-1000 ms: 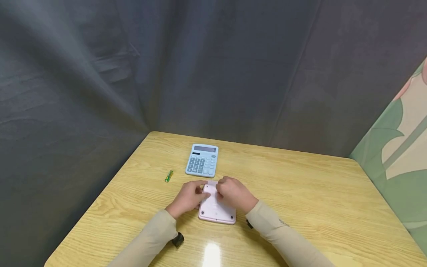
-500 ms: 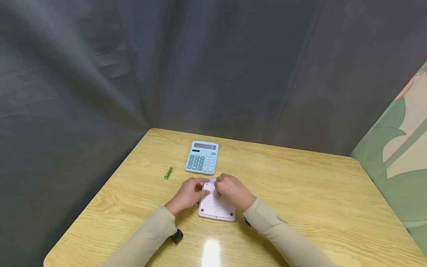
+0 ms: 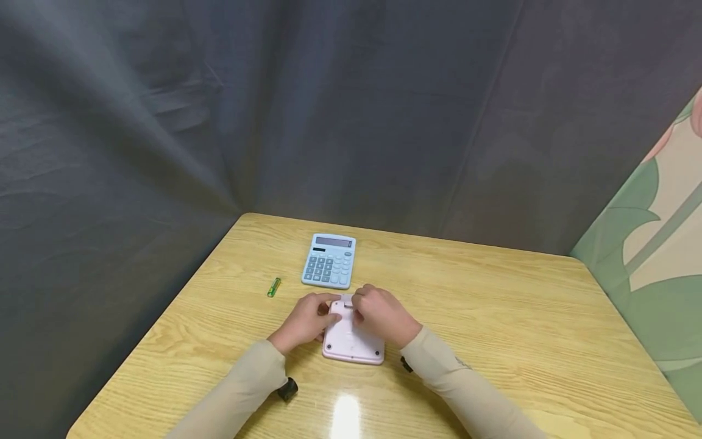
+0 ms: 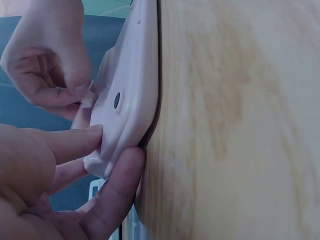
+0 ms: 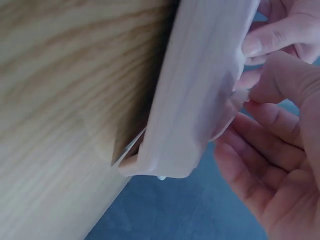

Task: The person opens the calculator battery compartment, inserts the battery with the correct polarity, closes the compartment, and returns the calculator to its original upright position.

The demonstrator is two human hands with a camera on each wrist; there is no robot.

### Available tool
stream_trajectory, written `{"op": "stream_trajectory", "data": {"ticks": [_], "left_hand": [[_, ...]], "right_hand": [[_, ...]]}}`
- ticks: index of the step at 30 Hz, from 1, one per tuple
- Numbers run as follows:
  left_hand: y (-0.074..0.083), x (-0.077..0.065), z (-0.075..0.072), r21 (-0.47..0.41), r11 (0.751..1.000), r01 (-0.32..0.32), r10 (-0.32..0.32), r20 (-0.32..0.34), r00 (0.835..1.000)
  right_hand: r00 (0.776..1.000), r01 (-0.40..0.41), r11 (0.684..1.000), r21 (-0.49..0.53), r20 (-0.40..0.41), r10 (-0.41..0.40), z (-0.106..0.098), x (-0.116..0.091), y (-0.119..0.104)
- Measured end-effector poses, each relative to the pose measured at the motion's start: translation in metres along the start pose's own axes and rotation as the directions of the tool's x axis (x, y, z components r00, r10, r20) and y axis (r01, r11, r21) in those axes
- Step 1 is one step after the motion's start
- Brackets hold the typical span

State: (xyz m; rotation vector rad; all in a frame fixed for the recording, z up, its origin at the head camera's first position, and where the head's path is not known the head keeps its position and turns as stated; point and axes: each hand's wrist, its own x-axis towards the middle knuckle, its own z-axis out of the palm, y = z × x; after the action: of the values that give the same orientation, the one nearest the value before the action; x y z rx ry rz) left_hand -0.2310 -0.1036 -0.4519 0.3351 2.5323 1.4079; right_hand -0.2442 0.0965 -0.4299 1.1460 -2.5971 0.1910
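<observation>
A pink calculator [image 3: 351, 341] lies face down on the table, its back with dark round feet turned up. My left hand [image 3: 306, 323] holds it by the far left corner; in the left wrist view the thumb and fingers [image 4: 125, 172] close on its edge. Between thumb and forefinger my right hand [image 3: 382, 314] pinches a small pink battery cover [image 4: 89, 96], tilted up from the calculator's back. Beside it shows a narrow dark slot [image 3: 348, 306]. The rest of the opening is hidden behind the right hand.
Just beyond the pink calculator a blue calculator [image 3: 329, 261] lies face up. A green battery [image 3: 274, 287] lies to its left on the wooden table [image 3: 482, 317]. Dark curtain [image 3: 351, 122] hangs behind the table's far edge.
The right hand has lifted the battery cover, and a dark slot now shows in the calculator's back. The left hand keeps its hold on the corner.
</observation>
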Motion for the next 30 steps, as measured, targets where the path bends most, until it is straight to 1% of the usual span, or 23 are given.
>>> {"op": "stream_trajectory", "data": {"ticks": [4, 6, 8, 10, 13, 16, 19, 22, 24, 26, 28, 30], "left_hand": [[0.000, -0.001, 0.000, 0.020, 1.000, 0.003, -0.002, -0.022, 1.000], [0.000, -0.002, 0.001, 0.036, 0.999, -0.007, 0.008, -0.024, 1.000], [0.001, -0.003, 0.002, 0.050, 0.999, -0.016, 0.017, -0.020, 1.000], [0.002, -0.004, 0.003, 0.063, 0.998, -0.023, 0.024, -0.015, 1.000], [0.002, -0.004, 0.004, 0.078, 0.997, -0.025, 0.027, -0.019, 0.999], [0.001, -0.002, 0.005, 0.084, 0.996, -0.017, 0.019, -0.026, 0.999], [0.001, 0.000, 0.007, 0.089, 0.996, -0.008, 0.011, -0.029, 1.000], [0.004, 0.000, 0.008, 0.136, 0.991, -0.014, 0.018, -0.032, 0.999], [0.006, 0.000, 0.008, 0.197, 0.980, -0.022, 0.029, -0.033, 0.999], [0.006, 0.000, 0.008, 0.237, 0.971, -0.028, 0.036, -0.029, 0.999], [0.006, 0.000, 0.007, 0.233, 0.972, -0.031, 0.034, -0.012, 0.999], [0.006, 0.000, 0.007, 0.194, 0.981, -0.026, 0.025, 0.006, 1.000]], "right_hand": [[0.995, -0.041, 0.999, 0.008, -0.089, 0.042, -0.004, 0.000, 0.005], [0.990, -0.093, 0.996, 0.014, -0.109, 0.094, -0.009, 0.000, 0.009], [0.979, -0.175, 0.984, 0.021, -0.098, 0.176, -0.011, -0.001, 0.016], [0.961, -0.272, 0.962, 0.020, -0.055, 0.273, -0.012, -0.002, 0.024], [0.916, -0.401, 0.916, 0.016, 0.019, 0.401, -0.009, -0.004, 0.038], [0.879, -0.473, 0.881, 0.018, 0.084, 0.470, -0.004, -0.008, 0.049], [0.852, -0.513, 0.858, 0.032, 0.138, 0.505, 0.002, -0.013, 0.057], [0.838, -0.531, 0.847, 0.035, 0.169, 0.518, 0.009, -0.014, 0.061], [0.837, -0.530, 0.848, 0.026, 0.180, 0.517, 0.012, -0.013, 0.062], [0.837, -0.526, 0.850, 0.015, 0.188, 0.514, 0.014, -0.011, 0.061], [0.838, -0.522, 0.853, 0.002, 0.188, 0.512, 0.014, -0.009, 0.061], [0.842, -0.516, 0.857, -0.007, 0.179, 0.508, 0.014, -0.008, 0.060]]}}
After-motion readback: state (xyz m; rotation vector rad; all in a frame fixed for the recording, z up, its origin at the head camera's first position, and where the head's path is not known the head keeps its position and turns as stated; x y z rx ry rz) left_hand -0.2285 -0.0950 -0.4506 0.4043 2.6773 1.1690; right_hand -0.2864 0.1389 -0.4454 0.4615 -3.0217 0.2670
